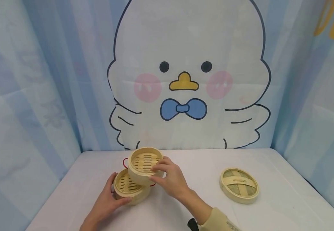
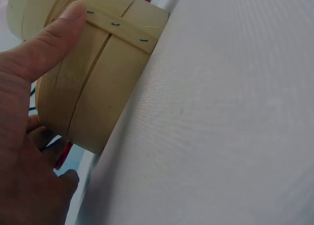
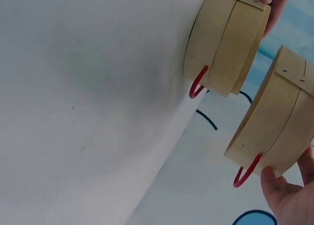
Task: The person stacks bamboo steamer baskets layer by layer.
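Right hand (image 1: pixel 171 177) is pinching the upper basket (image 1: pixel 139 178), best kept level; left hand (image 1: pixel 106 202) is gripping the lower basket (image 1: pixel 140 194).

Location type: a fabric-walled booth. A left curtain (image 1: pixel 25 112), a right curtain (image 1: pixel 314 128) and a rear curtain (image 1: pixel 94 80), in pale blue and white, enclose a white table (image 1: pixel 204 173). The rear curtain bears a printed cartoon bird (image 1: pixel 184 38). The surrounding room is hidden.

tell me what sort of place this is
Probably a curtained-off booth for tabletop work: a white table, blue-striped curtains on three sides, and a large cartoon bird on the back one.
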